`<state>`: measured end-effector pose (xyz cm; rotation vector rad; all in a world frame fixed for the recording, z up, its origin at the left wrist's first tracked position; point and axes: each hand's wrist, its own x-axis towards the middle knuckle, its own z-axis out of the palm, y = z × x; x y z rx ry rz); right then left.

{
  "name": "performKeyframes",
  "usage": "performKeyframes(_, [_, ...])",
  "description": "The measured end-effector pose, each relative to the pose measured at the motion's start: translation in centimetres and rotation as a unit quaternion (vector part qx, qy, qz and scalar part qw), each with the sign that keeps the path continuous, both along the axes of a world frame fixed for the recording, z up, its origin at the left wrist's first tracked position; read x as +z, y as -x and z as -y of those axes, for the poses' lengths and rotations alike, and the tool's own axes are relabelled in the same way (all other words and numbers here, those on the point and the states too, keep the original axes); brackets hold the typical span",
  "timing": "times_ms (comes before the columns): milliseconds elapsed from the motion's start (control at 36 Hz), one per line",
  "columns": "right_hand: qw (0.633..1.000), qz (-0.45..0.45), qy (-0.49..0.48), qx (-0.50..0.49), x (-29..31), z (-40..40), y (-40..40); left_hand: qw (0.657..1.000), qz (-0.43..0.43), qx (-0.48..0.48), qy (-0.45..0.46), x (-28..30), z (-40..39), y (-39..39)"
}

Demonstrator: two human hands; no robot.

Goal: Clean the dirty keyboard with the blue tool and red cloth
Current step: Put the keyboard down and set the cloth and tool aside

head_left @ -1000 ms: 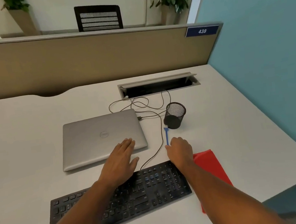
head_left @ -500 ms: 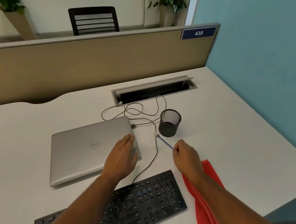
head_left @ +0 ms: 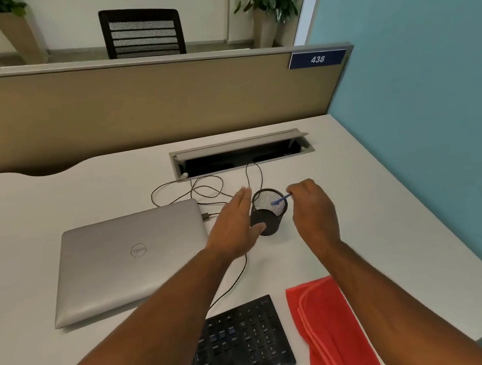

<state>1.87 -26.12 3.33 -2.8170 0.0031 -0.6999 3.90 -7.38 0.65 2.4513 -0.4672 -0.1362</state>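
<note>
White and broad, the counter [head_left: 360, 212] in front of you runs to a tan partition at the far side and a teal wall on the right. Near its middle stands a black mesh cup [head_left: 268, 214], and your two hands flank it. Your left hand [head_left: 235, 229] is released, fingers straight and together, its palm set against the cup's left side with the thumb reaching across the cup's near wall. Your right hand [head_left: 313, 206] sits just right of the cup with its fingers curled, pinching the far end of the blue tool [head_left: 280, 200]; the tool's other end reaches over the cup's open mouth. To the left lies a closed silver laptop [head_left: 127, 258], with thin black cables [head_left: 203, 187] looping from it toward an open cable tray [head_left: 242, 153] sunk into the counter at the far side. At the near edge, the black keyboard [head_left: 244, 353] lies partly under your left forearm, and the red cloth [head_left: 326, 324] lies folded just right of it, partly hidden by your right forearm.
</note>
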Motion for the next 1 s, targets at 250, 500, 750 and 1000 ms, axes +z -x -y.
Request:
performKeyframes(250, [0.995,-0.091,0.045,0.002,-1.8,-1.6,-1.8,1.0,-0.026,-0.011,0.013,0.0,2.1,-2.3])
performKeyframes(500, [0.997,-0.039,0.065,0.033,-3.7,-1.0,-2.0,0.999,-0.037,-0.019,0.012,-1.1,2.6,-2.7])
performKeyframes(750, [0.997,-0.042,0.048,0.052,-4.6,-0.7,-1.6,1.0,-0.018,-0.012,0.004,-1.3,2.7,-2.9])
performKeyframes(1000, [0.998,-0.056,0.015,0.028,-4.7,-1.3,-0.6,1.0,-0.001,-0.021,-0.006,-1.2,2.5,-2.8])
